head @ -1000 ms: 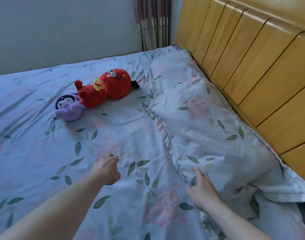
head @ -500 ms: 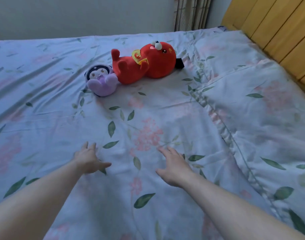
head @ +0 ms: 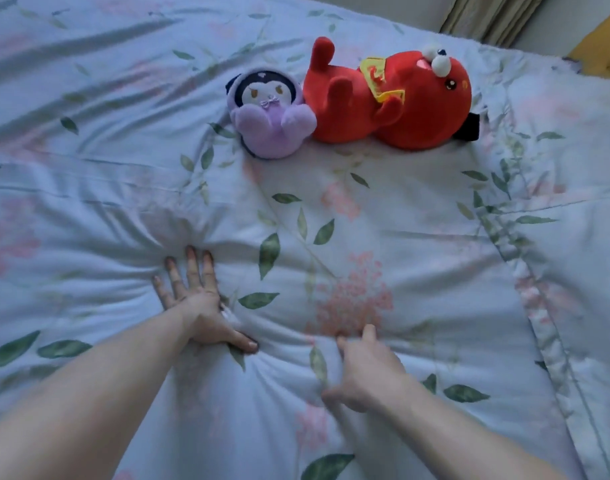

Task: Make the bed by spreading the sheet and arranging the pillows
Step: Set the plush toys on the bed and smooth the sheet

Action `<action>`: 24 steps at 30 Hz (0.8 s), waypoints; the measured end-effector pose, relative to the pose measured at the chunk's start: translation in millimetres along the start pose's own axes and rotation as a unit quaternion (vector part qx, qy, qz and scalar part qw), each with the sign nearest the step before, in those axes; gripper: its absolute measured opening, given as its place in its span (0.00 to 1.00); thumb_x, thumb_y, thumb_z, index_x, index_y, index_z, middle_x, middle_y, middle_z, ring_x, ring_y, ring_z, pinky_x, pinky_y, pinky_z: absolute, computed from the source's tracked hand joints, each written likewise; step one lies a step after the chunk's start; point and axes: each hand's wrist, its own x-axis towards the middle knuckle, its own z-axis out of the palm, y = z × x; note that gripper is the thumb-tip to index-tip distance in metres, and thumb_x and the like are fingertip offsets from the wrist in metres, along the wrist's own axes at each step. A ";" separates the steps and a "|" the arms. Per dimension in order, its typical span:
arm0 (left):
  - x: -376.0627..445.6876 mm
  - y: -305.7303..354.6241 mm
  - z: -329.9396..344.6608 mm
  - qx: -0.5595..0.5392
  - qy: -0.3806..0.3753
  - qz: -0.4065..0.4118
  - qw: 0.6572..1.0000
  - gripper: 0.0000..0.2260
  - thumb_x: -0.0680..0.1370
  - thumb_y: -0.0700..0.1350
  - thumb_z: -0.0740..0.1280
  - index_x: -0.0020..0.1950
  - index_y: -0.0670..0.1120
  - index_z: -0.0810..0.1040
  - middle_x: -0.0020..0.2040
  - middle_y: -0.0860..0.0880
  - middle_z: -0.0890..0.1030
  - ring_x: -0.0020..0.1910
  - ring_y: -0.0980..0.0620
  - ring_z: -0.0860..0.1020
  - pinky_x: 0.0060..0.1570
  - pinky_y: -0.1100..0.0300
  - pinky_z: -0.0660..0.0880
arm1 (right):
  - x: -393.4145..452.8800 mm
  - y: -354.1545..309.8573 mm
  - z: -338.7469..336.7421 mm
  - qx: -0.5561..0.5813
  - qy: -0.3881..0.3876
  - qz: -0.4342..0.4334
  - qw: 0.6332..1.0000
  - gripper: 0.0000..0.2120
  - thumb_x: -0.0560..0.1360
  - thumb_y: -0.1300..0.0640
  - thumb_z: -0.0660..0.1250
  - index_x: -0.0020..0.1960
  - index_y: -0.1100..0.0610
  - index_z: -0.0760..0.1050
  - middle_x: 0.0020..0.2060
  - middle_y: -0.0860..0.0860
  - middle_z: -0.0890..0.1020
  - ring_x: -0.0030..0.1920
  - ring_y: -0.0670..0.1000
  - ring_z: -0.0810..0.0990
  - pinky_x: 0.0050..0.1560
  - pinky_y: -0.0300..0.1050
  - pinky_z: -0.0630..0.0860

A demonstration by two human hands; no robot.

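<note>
A pale blue sheet point(head: 348, 216) with green leaves and pink flowers covers the bed. My left hand point(head: 196, 303) lies flat on it with fingers spread, pressing down. To its right my right hand point(head: 366, 368) also presses on the sheet, fingers forward and slightly blurred. The fabric bunches into folds between and around both hands. A pillow point(head: 573, 209) in the same print, with a ruffled edge, lies along the right side.
A purple plush toy point(head: 272, 119) and a red plush toy point(head: 393, 98) lie side by side on the sheet beyond my hands. A curtain point(head: 487, 19) hangs at the back right, beside a corner of the yellow wooden headboard point(head: 605, 53).
My view has swung left and down, away from the headboard. Both hands moved from the pillow's edge toward the middle of the bed and now press flat on the sheet, wrinkling it.
</note>
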 end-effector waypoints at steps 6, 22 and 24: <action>4.6 -3.0 -12.2 -0.028 -0.022 -0.005 0.999 0.86 0.35 0.81 0.68 0.70 0.44 0.16 0.66 0.43 0.12 0.67 0.32 0.17 0.69 0.30 0.27 | 62.9 -58.0 -138.1 0.164 0.169 -0.082 0.968 0.30 0.72 0.42 0.68 0.72 0.47 0.68 0.67 0.50 0.72 0.64 0.57 0.75 0.58 0.49 0.75; 13.5 -2.2 -17.2 -0.012 -0.022 0.000 1.000 0.85 0.38 0.80 0.70 0.70 0.44 0.17 0.67 0.42 0.13 0.66 0.33 0.16 0.69 0.30 0.30 | 182.0 -105.8 -281.2 0.199 0.318 -0.084 0.923 0.25 0.72 0.61 0.72 0.65 0.52 0.68 0.66 0.51 0.70 0.61 0.59 0.77 0.55 0.46 0.71; 13.2 -1.1 -17.0 -0.012 -0.019 0.000 1.000 0.85 0.38 0.80 0.70 0.71 0.43 0.17 0.67 0.42 0.13 0.66 0.33 0.16 0.70 0.29 0.30 | 176.7 -105.8 -274.4 0.195 0.331 -0.085 0.919 0.17 0.72 0.62 0.69 0.59 0.54 0.69 0.60 0.52 0.73 0.55 0.59 0.77 0.49 0.46 0.69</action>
